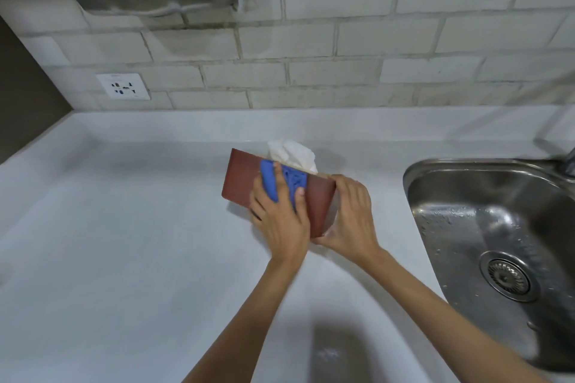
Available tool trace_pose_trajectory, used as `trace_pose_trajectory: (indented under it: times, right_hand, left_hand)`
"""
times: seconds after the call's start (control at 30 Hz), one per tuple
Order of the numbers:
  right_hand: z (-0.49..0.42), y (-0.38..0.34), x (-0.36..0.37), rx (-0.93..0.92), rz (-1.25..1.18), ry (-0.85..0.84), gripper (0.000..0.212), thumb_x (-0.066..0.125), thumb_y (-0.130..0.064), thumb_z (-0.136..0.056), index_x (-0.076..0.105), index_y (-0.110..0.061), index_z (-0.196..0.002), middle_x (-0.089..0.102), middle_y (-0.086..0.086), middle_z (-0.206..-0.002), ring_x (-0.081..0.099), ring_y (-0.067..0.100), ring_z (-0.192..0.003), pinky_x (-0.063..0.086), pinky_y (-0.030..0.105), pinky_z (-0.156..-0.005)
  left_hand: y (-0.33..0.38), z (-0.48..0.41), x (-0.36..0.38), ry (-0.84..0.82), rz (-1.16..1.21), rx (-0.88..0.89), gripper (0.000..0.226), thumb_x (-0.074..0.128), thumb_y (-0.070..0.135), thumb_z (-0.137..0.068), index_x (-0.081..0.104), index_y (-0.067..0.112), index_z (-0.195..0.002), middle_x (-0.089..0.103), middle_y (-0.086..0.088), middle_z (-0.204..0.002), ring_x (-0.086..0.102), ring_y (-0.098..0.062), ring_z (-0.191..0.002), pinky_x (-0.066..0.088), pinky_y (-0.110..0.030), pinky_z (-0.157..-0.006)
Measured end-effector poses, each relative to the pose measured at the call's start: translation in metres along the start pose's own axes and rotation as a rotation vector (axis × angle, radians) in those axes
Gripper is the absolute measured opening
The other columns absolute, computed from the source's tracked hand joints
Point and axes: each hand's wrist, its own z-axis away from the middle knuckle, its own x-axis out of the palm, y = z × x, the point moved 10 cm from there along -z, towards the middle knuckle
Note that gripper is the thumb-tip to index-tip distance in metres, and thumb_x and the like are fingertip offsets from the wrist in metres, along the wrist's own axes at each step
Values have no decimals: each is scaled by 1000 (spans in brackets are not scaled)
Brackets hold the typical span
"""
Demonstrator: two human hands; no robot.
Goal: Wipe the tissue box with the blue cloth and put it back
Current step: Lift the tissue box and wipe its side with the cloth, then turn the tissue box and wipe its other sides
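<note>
Your left hand [280, 214] presses the blue cloth [284, 179] flat against the near long side of the tissue box [241, 176], which your right hand [350, 214] grips by its right end, tilted above the counter [124, 227] beside the sink [485, 227].

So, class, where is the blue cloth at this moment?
In the head view, the blue cloth is centre frame, pressed by the left hand against the brown tissue box, left of the sink.
</note>
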Motion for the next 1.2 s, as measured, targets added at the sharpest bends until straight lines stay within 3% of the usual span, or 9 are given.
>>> trace_pose_trajectory:
  times: [0.13, 0.27, 0.4, 0.63, 0.8, 1.07, 1.13, 1.2]
  right_hand:
    - [19, -25, 14, -95, 123, 91, 89, 84, -44, -44, 42, -10, -114, 61, 20, -110, 45, 26, -108, 30, 42, -101]
    - [37, -45, 26, -246, 177, 163, 75, 79, -43, -54, 44, -11, -113, 41, 12, -113, 45, 27, -108, 29, 46, -102]
    - [54, -58, 39, -372, 200, 168, 63, 77, -39, -63, 46, -15, -113, 41, 10, -112, 46, 25, -106, 27, 43, -106]
    - [58, -72, 45, -516, 303, 120, 65, 77, -38, -67, 45, -20, -120, 41, 9, -116, 45, 23, -110, 33, 43, -100]
    - [57, -78, 43, -563, 331, 140, 52, 64, -39, -78, 45, -21, -122, 42, 7, -117, 46, 21, -110, 34, 41, -100]
    - [69, -84, 52, -642, 333, 78, 63, 75, -38, -69, 45, -21, -123, 43, 3, -116, 47, 17, -109, 27, 41, -106]
    - [62, -84, 45, -623, 243, 29, 64, 69, -47, -70, 44, -21, -122, 44, 3, -117, 46, 18, -110, 18, 40, -109]
    - [43, -77, 25, -520, 100, 44, 59, 62, -53, -71, 46, -19, -118, 54, 5, -114, 49, 19, -109, 17, 41, -110]
  left_hand:
    - [-37, 3, -1, -56, 260, -251, 79, 52, 52, -86, 15, 22, -150, 12, -17, -154, 25, -35, -136, 29, -47, -112]
    - [-60, 14, -1, -72, 462, -411, 94, 67, 51, -76, 16, 21, -149, 12, -10, -151, 30, -30, -135, 32, -39, -112]
    - [-78, 23, 1, -91, 585, -507, 90, 71, 37, -78, 18, 17, -148, 19, -10, -148, 37, -27, -132, 37, -38, -109]
    - [-95, 25, 1, -112, 651, -543, 73, 62, 31, -86, 24, 15, -146, 28, -12, -145, 42, -28, -127, 37, -32, -99]
    - [-98, 16, 0, -160, 682, -510, 64, 62, 28, -87, 34, 7, -140, 40, -19, -138, 48, -33, -122, 42, -47, -105]
    - [-102, 11, 2, -257, 691, -440, 56, 63, 22, -87, 41, 5, -135, 47, -24, -133, 51, -37, -119, 43, -53, -103]
    - [-103, 6, 0, -284, 699, -386, 43, 62, 19, -88, 48, 7, -127, 55, -19, -126, 59, -28, -110, 50, -45, -97]
    - [-106, -1, -4, -370, 727, -329, 28, 59, 15, -89, 53, 20, -116, 64, -6, -114, 65, -8, -95, 57, -24, -81]
